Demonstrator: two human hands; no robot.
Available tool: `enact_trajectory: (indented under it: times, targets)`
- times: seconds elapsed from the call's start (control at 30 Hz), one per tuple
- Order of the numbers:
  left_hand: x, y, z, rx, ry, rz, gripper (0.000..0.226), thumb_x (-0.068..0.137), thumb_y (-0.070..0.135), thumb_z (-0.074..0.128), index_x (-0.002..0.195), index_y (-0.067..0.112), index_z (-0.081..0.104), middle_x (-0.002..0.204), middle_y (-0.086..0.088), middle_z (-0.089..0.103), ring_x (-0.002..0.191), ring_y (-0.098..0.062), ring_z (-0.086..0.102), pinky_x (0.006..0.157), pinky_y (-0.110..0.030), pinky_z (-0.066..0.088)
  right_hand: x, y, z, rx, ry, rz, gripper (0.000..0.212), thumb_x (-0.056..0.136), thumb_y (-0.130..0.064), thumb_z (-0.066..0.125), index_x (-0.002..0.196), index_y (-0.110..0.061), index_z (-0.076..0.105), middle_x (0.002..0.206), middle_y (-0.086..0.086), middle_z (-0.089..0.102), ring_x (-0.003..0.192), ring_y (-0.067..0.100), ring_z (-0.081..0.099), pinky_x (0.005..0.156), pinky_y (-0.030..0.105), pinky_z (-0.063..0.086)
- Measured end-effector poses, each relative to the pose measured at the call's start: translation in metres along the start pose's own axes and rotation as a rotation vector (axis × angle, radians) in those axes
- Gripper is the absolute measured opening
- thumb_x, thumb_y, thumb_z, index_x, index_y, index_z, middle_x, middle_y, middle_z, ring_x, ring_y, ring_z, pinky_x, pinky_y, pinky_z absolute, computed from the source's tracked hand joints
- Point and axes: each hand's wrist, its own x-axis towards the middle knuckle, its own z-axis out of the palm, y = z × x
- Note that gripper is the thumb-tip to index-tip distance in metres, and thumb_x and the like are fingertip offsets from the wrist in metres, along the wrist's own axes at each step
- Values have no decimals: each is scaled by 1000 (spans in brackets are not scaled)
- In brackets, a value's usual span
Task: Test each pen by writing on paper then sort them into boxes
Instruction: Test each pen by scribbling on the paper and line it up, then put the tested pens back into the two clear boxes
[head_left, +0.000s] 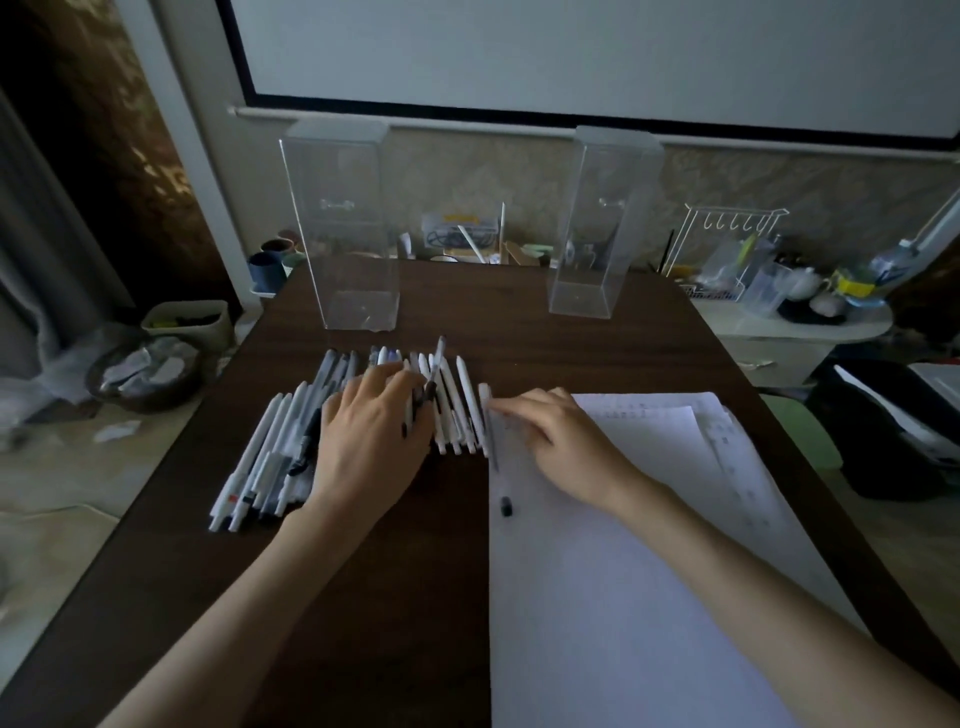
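On my dark wooden table (519, 332), below a white screen (571, 47) and behind clear boxes (345, 228), my left hand (369, 431) lies flat on the pens (260, 467) while my right hand (566, 441) touches one white pen (485, 410) at the paper (623, 571) edge, its grip unclear.

Head cam POV, only 1 view

Cam's on my head, wide-angle, looking fwd & down across the table (415, 571). Pretty close in: my left hand (371, 441) and right hand (563, 441) sit big in mid-frame. Table's far end + the wall (467, 171) fill the top, and the sides bend a bit.
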Motion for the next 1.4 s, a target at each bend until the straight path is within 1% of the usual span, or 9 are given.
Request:
enact_trajectory:
  times: [0.1, 0.17, 0.3, 0.53, 0.9, 1.03, 1.17, 1.3, 1.4]
  targets:
    - [8, -22, -6, 113, -153, -141, 54, 91, 55, 38, 139, 31, 37, 150, -6, 28, 136, -27, 26, 109, -49, 23, 6, -10, 6, 8, 20, 55, 39, 100, -17, 43, 138, -21, 47, 138, 0, 48, 126, 18, 39, 102, 21, 30]
    - [15, -38, -12, 158, -237, -270, 68, 85, 70, 31, 144, 36, 26, 154, -8, 17, 139, -32, 16, 109, -56, 17, 10, -22, 11, 24, -69, 119, 47, 100, -38, 40, 145, -28, 34, 153, 1, 27, 141, 18, 21, 113, 31, 20]
    - [25, -65, -21, 94, -382, -427, 87, 68, 85, 23, 145, 46, 11, 156, -9, 7, 140, -36, 9, 107, -60, 14, 25, -43, 25, -58, -218, 186, 59, 94, -62, 27, 148, -44, 9, 160, -5, -5, 146, 18, -4, 115, 41, 8]
    - [14, -71, -16, 52, -419, -278, 80, 73, 77, 22, 145, 45, 13, 156, -5, 11, 142, -27, 9, 111, -48, 16, 32, -65, 51, -130, -133, 157, 62, 99, -48, 31, 152, -22, 10, 160, 3, 2, 146, 21, -7, 117, 35, 1]
    - [-15, -34, -10, 62, -344, -207, 65, 91, 60, 30, 148, 33, 13, 157, -8, 2, 143, -26, -4, 113, -45, 4, -13, -56, 26, -57, -153, 160, 62, 98, -52, 31, 151, -29, 9, 160, -6, -4, 145, 12, -10, 115, 32, 3]
    - [-27, -1, -12, 13, -186, 50, 71, 87, 66, 25, 147, 28, 23, 156, -5, 8, 143, -20, -4, 113, -43, 1, -34, -28, -3, -84, -13, 263, 56, 99, -44, 38, 150, -28, 20, 160, -4, 3, 146, 13, -1, 116, 32, 9]
    - [-59, 53, -3, -2, -425, 525, 72, 85, 73, 19, 146, 34, 20, 155, 1, -7, 142, -15, -11, 110, -35, -10, -72, 11, -26, -249, -21, 463, 56, 97, -46, 39, 149, -32, 21, 160, -2, 0, 146, 20, -2, 116, 36, 8]
    - [-89, 80, 28, 72, -487, 683, 64, 92, 65, 24, 137, 26, 46, 144, -13, 40, 133, -28, 37, 104, -45, 29, -101, 30, -30, -350, -26, 521, 61, 93, -61, 24, 149, -35, 17, 160, 0, 0, 146, 21, -2, 116, 34, 3]
    - [-85, 88, 45, 43, -469, 672, 61, 93, 60, 25, 137, 24, 46, 141, -12, 45, 130, -27, 41, 101, -49, 35, -100, 39, -35, -389, 22, 507, 87, 71, -69, -1, 148, -35, 21, 160, 3, 7, 146, 22, 3, 116, 32, 3]
